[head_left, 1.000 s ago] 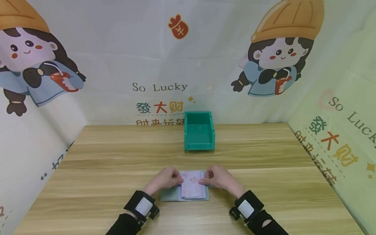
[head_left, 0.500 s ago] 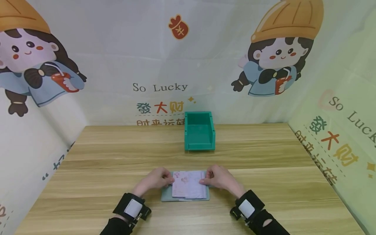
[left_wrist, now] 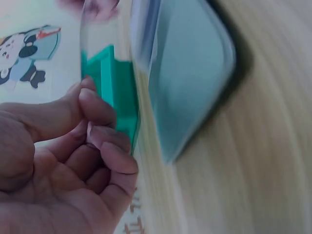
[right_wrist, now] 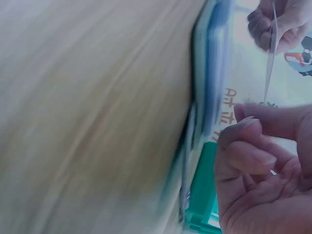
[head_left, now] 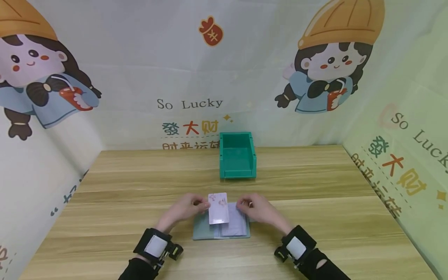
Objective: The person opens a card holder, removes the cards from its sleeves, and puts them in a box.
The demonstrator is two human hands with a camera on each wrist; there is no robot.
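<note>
Left hand [head_left: 186,207] has it: thumb and forefinger pinch the left edge of a pale pink flower-printed card [head_left: 218,209], while the right hand [head_left: 258,208] sits across from it, fingers curled, with nothing to be seen between the fingertips. And look where that card is, raised over the open green-covered card album [head_left: 203,226], between the two hands and directly right of the left one, which is the nearer of the pair because it is touching. The right hand waits just right of the card, apart from it, over the far right part of the lilac-tinted sleeves [head_left: 236,224]. What matters now, I'd judge, is the angle: the card's long axis runs near to far, the open album spreads left to right beneath, and the card's near end overlaps the sleeves' left side in the head view. Beyond them all, at the far side of the wooden table [head_left: 140,194], stands a green plastic bin [head_left: 238,174].
</note>
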